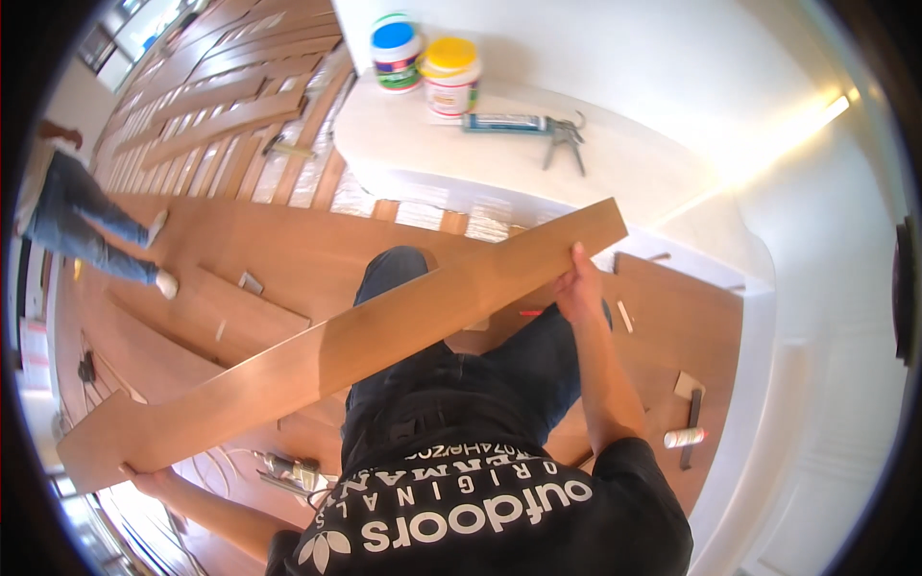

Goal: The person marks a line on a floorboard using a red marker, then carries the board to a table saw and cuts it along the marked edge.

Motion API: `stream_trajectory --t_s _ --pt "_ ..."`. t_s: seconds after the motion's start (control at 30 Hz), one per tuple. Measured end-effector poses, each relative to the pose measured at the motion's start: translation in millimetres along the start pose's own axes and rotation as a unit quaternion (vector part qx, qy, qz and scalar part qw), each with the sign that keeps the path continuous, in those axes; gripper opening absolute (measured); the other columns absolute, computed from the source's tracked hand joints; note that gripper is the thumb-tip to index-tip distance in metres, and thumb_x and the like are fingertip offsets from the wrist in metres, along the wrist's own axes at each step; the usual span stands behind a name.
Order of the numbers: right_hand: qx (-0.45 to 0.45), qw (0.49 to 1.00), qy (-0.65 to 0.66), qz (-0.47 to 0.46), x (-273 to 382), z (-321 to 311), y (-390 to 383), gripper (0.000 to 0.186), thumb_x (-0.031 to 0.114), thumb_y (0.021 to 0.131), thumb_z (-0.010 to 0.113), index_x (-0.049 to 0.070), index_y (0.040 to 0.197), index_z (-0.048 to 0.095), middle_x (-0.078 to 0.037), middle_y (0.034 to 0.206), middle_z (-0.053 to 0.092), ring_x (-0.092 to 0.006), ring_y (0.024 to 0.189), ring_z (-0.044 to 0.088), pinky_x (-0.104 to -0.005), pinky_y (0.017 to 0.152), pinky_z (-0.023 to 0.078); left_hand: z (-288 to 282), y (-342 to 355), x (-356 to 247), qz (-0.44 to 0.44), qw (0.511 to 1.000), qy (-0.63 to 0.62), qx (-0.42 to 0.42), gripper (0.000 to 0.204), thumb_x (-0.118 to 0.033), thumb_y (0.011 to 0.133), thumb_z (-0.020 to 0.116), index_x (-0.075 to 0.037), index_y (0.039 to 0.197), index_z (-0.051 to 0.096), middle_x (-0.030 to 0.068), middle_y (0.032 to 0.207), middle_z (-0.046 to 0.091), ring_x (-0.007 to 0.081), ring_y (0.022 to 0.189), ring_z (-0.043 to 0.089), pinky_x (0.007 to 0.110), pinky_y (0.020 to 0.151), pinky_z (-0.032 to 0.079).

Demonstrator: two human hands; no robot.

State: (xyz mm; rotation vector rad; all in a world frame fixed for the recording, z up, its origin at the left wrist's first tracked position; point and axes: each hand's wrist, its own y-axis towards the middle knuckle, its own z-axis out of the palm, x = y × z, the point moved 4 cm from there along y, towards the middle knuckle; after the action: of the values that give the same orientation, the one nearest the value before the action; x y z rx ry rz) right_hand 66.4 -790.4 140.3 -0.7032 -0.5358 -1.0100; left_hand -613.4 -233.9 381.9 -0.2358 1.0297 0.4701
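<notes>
A long brown wooden floor plank (384,331) lies slantwise in the air over my bent knees, its right end higher in the picture. A step shows in the far edge near its left end. My left hand (149,482) grips the near edge close to that end, most of its fingers hidden beneath the board. Close to the other end, my right hand (580,291) is closed on the near edge, thumb on the top face and the remaining fingers partly hidden underneath.
On the white ledge (634,163) ahead stand a blue-lidded tub (396,58) and a yellow-lidded tub (449,82), beside a caulking gun (528,127). A corded power tool (290,472) lies by my left side. Another person (82,206) stands at left. Loose planks (226,125) and a hammer (288,148) lie beyond.
</notes>
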Motion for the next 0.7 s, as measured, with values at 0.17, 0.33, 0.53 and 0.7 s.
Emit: stream_trajectory --t_s 0.17,0.33,0.53,0.7 --pt "-0.083 0.995 -0.049 -0.003 42.9 -8.0 71.4 0.037 0.030 0.108 0.057 0.002 0.133 0.059 -0.010 0.124 0.070 -0.0255 0.114 0.066 -0.0403 0.101 0.052 -71.6 56.4 19.7 -0.046 0.998 -0.012 -0.035 0.048 -0.034 0.110 0.047 -0.001 0.144 0.055 0.0177 0.149 0.057 0.0372 0.135 0.054 0.056 0.113 0.045" --pt "-0.047 0.986 -0.156 0.033 42.8 49.3 134.0 0.039 0.033 0.108 0.057 0.003 0.134 0.061 -0.008 0.128 0.069 -0.0224 0.118 0.065 -0.0386 0.101 0.052 -75.7 87.9 15.5 -0.064 0.997 -0.031 0.013 0.050 -0.033 0.111 0.042 -0.001 0.148 0.049 0.0174 0.153 0.053 0.0375 0.139 0.051 0.058 0.117 0.040" --pt "-0.015 0.826 -0.563 0.034 54.1 156.8 158.5 0.043 0.045 0.107 0.056 0.006 0.092 0.065 -0.001 0.080 0.059 -0.0129 0.066 0.052 -0.0311 0.053 0.043 -80.1 109.2 -61.7 -0.115 0.985 0.015 -0.126 0.052 -0.036 0.107 0.050 -0.004 0.148 0.052 0.0169 0.150 0.057 0.0369 0.138 0.053 0.056 0.118 0.041" --pt "0.101 0.659 -0.745 0.030 122.8 216.4 200.2 0.062 0.055 0.110 0.039 0.001 0.117 0.067 -0.009 0.101 0.067 -0.0189 0.085 0.062 -0.0328 0.068 0.053 -103.3 85.2 -136.8 -0.144 0.968 -0.050 -0.199 0.054 -0.041 0.103 0.060 -0.006 0.144 0.057 0.0143 0.144 0.062 0.0324 0.132 0.058 0.048 0.115 0.046"
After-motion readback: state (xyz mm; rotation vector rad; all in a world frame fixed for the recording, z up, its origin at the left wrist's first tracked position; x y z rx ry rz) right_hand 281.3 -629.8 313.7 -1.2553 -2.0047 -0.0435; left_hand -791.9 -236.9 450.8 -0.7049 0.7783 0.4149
